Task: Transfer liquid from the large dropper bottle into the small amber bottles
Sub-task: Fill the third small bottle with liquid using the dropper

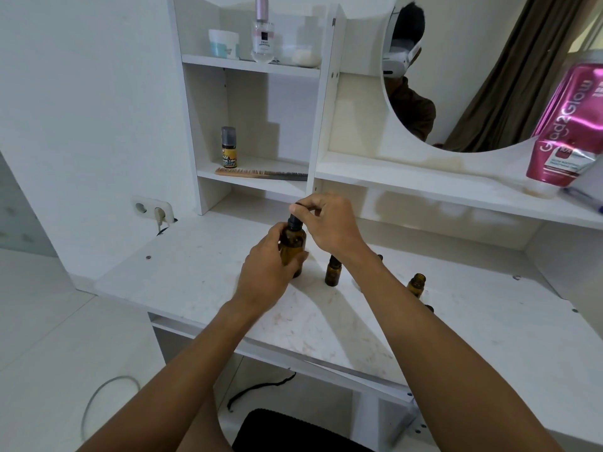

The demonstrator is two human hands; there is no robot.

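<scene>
left hand (266, 275) gripping large dropper bottle (292, 247) upright on bench (195, 288), right hand (329, 220) pinching its black cap (294, 220), small amber bottles (332, 272) just right, one uncapped

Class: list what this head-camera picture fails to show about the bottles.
1. Liquid level in the large dropper bottle: head view, dark glass and the gripping left hand cover it.
2. Its dropper cap: head view, mostly hidden by the right hand pinching it.
3. Two small amber bottles: head view, right forearm hides all but their tops.
</scene>
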